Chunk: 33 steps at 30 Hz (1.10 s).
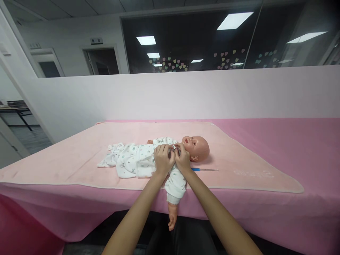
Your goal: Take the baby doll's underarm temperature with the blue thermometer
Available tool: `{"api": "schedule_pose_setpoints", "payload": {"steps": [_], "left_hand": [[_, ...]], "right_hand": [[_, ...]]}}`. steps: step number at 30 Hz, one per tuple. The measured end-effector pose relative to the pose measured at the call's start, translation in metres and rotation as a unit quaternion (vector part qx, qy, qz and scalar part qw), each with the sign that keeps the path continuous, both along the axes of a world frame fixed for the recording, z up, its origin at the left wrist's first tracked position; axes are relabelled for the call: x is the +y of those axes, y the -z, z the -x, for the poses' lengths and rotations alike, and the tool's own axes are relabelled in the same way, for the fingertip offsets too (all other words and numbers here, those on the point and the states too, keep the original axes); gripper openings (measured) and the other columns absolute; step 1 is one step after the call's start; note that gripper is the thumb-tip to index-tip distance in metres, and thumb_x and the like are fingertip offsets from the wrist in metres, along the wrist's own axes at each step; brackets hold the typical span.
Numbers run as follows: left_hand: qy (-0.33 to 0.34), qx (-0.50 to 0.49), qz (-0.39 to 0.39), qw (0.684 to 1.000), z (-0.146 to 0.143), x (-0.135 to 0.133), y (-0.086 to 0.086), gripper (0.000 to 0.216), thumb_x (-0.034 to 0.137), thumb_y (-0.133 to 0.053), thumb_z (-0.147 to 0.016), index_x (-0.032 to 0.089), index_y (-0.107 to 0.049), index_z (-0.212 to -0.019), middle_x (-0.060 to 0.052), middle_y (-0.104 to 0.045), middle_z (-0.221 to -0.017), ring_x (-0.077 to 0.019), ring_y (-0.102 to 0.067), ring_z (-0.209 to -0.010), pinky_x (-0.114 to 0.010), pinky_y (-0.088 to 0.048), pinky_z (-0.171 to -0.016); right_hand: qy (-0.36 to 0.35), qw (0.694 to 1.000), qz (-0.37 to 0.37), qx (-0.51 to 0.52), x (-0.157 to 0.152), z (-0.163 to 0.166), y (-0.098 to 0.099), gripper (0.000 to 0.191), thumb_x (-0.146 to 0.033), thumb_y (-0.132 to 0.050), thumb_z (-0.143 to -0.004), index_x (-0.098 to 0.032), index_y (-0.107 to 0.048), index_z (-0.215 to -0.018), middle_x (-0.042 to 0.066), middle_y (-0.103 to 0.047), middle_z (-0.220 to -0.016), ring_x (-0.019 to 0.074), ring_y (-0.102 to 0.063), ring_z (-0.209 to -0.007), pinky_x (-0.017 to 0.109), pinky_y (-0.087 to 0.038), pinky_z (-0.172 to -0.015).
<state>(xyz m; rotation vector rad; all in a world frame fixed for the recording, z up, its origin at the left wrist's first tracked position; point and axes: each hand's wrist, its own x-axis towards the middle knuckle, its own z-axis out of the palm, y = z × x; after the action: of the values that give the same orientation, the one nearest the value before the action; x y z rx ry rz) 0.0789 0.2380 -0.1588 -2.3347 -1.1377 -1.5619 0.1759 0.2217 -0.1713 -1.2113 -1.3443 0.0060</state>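
One head view: a tabletop [281, 152] under pink cloth, with a peach blanket [74, 159] spread over its left and middle.
Room: a low white wall [164, 95] along the far side; above it, a dark window [186, 35] with heart stickers [170, 64]; a doorway [103, 61] at the far left.
Doll: the doll [202, 147] lies on the blanket near the middle, head right, one arm over the near edge.
Garment: a patterned white garment [130, 157] covers its body.
Stick: a thin, blue-ended stick [196, 169] lies near the doll's head, on the near side.
Forearms: both reach in from the near side, converging.
Left hand: the left hand [164, 158] rests over the doll's chest, fingers bent.
Right hand: the right hand [182, 158] is just beside it, by the chin.
Grip: both pinch the garment near the neck; the fingertips are partly hidden.
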Motion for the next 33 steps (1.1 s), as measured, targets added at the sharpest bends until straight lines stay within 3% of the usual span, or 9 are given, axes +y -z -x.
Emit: {"api": "schedule_pose_setpoints", "payload": {"steps": [8, 20, 25, 33], "left_hand": [[-0.001, -0.018, -0.005, 1.000, 0.000, 0.000, 0.001, 0.009, 0.017, -0.047, -0.076, 0.020, -0.053, -0.081, -0.003, -0.060, -0.083, -0.0191, -0.052, -0.085, -0.033, -0.036, -0.078], [-0.008, -0.072, -0.062, 0.995, 0.013, -0.002, 0.000, 0.016, 0.013, -0.044, -0.072, 0.019, -0.054, -0.082, -0.004, -0.060, -0.079, -0.0185, -0.052, -0.082, -0.033, -0.037, -0.079], [-0.067, -0.115, -0.013, 0.991, 0.025, -0.001, 0.000, 0.019, 0.010, -0.042, -0.071, 0.020, -0.057, -0.076, -0.002, -0.061, -0.079, -0.0192, -0.050, -0.083, -0.034, -0.035, -0.080], [-0.066, -0.067, 0.031, 0.995, 0.025, -0.003, 0.001, 0.016, 0.011, -0.046, -0.068, 0.021, -0.056, -0.073, -0.002, -0.059, -0.080, -0.0199, -0.049, -0.084, -0.033, -0.034, -0.078]], "right_hand": [[0.005, 1.000, 0.004, 0.007, -0.001, 0.000, 0.000, 0.023, -0.023, -0.033, -0.080, -0.019, -0.055, -0.086, 0.006, -0.064, -0.090, 0.0164, -0.060, -0.085, 0.028, -0.047, -0.075], [0.003, 0.998, -0.043, 0.050, 0.001, 0.001, 0.002, 0.025, -0.020, -0.034, -0.081, -0.018, -0.050, -0.100, 0.009, -0.063, -0.101, 0.0165, -0.058, -0.097, 0.031, -0.045, -0.086], [-0.016, 0.996, -0.064, 0.067, 0.002, 0.001, 0.005, 0.015, -0.018, -0.036, -0.082, -0.019, -0.046, -0.093, 0.008, -0.064, -0.100, 0.0170, -0.059, -0.096, 0.032, -0.046, -0.084], [-0.012, 0.995, -0.068, 0.070, 0.003, 0.000, 0.007, 0.013, -0.017, -0.037, -0.083, -0.021, -0.046, -0.092, 0.007, -0.064, -0.097, 0.0174, -0.060, -0.092, 0.033, -0.046, -0.081]]}}
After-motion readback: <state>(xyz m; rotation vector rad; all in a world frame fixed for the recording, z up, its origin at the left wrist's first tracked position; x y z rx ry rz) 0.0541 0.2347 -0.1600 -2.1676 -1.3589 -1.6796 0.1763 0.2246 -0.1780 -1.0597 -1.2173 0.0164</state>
